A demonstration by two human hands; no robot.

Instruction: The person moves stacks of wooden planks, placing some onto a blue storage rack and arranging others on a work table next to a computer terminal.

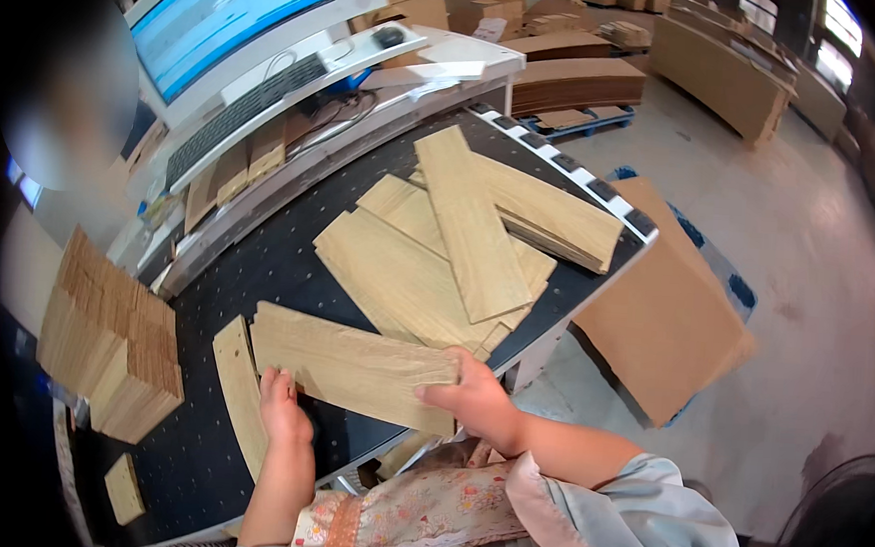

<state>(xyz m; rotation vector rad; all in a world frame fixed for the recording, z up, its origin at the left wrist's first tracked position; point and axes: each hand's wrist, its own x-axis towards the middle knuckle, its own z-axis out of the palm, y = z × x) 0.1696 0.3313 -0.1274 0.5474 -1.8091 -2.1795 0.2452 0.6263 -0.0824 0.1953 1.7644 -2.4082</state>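
From the head camera, both hands grip one flat cardboard sheet (352, 367) printed with a pale wood grain, held just above the near edge of the black perforated table (258, 263). The right hand (475, 396) pinches the sheet's right end, thumb on top and fingers curled under; the left hand (281, 409) has its fingers closed on the lower left edge. A narrow strip (240, 392) of the same material lies just left of the held sheet, partly under it. Farther up the table a loose pile of similar sheets (459, 245) lies fanned and crossed, not squared. On the left stands a tall stack of brown corrugated pieces (108, 339); a monitor (228, 10) and keyboard (242, 111) sit beyond the table. To handle the sheet well, I would keep both grips near opposite ends so it stays flat — it looks thin and likely to bow — and lift it clear of the strip before shifting it, so the strip is not dragged along.
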